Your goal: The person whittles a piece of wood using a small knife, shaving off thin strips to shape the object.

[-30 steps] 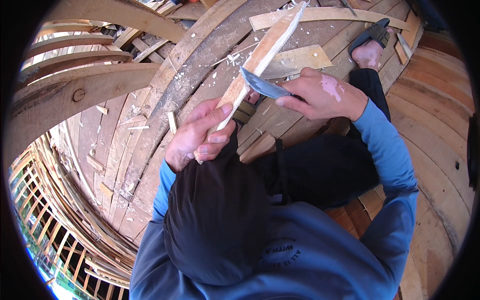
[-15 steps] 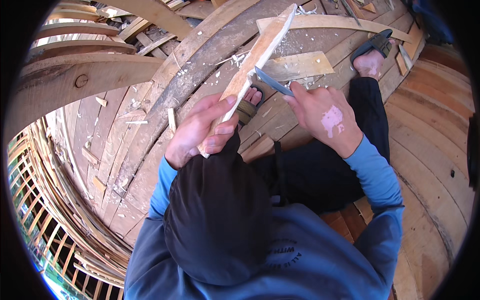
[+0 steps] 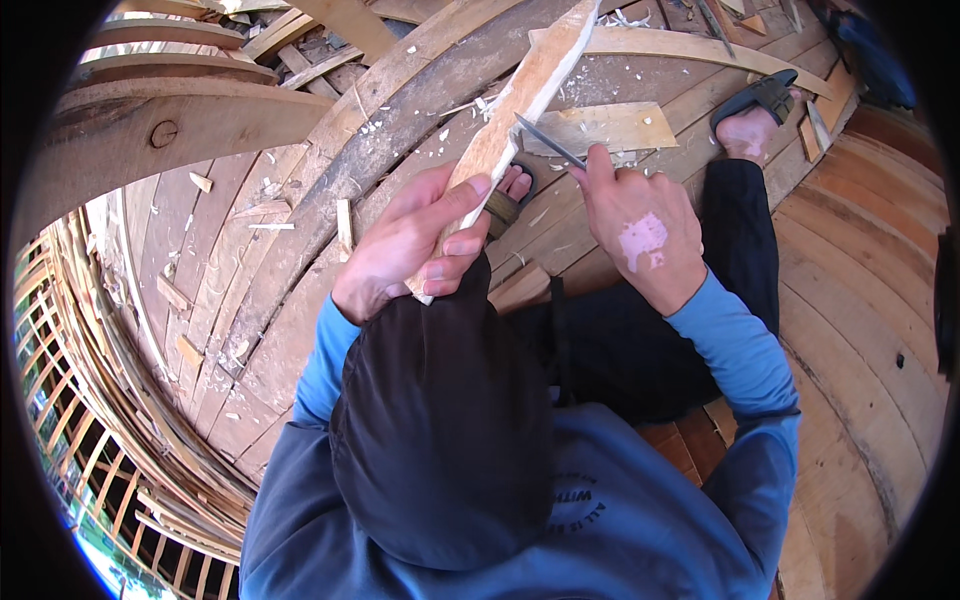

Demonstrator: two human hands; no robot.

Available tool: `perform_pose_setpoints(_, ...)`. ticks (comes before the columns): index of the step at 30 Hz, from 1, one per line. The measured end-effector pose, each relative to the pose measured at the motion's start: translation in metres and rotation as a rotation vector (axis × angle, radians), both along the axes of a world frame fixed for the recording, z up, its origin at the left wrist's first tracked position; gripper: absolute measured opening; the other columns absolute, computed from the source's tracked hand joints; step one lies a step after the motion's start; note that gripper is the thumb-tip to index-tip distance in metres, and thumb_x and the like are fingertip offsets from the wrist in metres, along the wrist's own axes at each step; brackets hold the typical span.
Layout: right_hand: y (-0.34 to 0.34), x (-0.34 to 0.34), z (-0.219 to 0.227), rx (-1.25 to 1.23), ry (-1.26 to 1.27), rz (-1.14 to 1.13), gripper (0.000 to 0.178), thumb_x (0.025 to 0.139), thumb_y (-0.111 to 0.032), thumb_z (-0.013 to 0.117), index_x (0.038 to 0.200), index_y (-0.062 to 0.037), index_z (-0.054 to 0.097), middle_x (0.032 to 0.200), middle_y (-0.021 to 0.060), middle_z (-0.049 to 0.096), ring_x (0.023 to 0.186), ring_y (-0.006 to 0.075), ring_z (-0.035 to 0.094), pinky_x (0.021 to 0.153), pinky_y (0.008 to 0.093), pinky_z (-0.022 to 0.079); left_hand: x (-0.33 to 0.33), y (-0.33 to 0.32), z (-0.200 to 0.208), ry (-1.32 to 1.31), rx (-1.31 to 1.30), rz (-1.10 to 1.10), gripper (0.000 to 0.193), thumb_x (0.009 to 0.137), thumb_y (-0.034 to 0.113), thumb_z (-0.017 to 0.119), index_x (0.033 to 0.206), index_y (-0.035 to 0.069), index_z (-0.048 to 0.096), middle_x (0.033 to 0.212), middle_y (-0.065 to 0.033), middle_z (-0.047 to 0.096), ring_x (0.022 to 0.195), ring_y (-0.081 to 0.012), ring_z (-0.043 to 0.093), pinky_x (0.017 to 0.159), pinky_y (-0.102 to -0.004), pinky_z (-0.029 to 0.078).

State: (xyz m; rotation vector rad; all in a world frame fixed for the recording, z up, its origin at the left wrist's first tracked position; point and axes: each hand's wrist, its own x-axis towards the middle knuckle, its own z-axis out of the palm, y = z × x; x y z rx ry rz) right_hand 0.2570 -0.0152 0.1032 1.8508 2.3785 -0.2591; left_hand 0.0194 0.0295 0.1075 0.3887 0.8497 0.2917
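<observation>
A long strip of wood (image 3: 520, 103), with one pale, freshly cut edge, slants up and away over my raised knee. My left hand (image 3: 425, 235) is closed around its lower part, thumb on the broad face and fingers wrapped over the cut edge. In my right hand (image 3: 642, 225) is a knife, its handle hidden in my grip. The knife's narrow grey blade (image 3: 550, 140) points up and left, its tip at a notch in the pale edge, just above my left thumb. Whether the tip touches the wood I cannot tell.
A flat offcut (image 3: 610, 130) lies on the planked floor (image 3: 300, 370) beyond the blade, among shavings and chips. A long curved board (image 3: 690, 52) lies farther off. Thick curved ribs (image 3: 180, 135) rise at the left. My sandalled foot (image 3: 752, 115) rests at the far right.
The knife blade has turned, showing its narrow side, and its tip has stayed near the notch. My right hand has shifted slightly left. My left hand still grips the wood.
</observation>
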Motion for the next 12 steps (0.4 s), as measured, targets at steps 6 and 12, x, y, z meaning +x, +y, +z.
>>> perform_pose_setpoints(6,0.008,-0.001,-0.012,-0.055,0.163,0.024,0.029,0.101,-0.030,0.057,0.094,-0.0021,0.056,0.058,0.0208,0.062,0.058,0.0401,0.068,0.056,0.0492,0.056,-0.006,0.001,-0.005,-0.065,0.011,-0.018,0.027,0.109,0.032,0.047,0.111,0.005,0.050,0.059,0.0025,0.040,0.036,-0.0029,0.033,0.028,-0.0195,0.028)
perform_pose_setpoints(12,0.022,0.018,-0.028,-0.200,0.430,0.067,0.031,0.098,-0.032,0.063,0.106,-0.0031,0.064,0.062,0.0232,0.063,0.065,0.0444,0.067,0.060,0.0514,0.054,-0.009,0.002,-0.008,-0.044,-0.029,-0.041,0.038,0.109,0.033,0.047,0.132,0.004,0.055,0.061,0.0037,0.038,0.037,-0.0040,0.032,0.032,-0.0218,0.027)
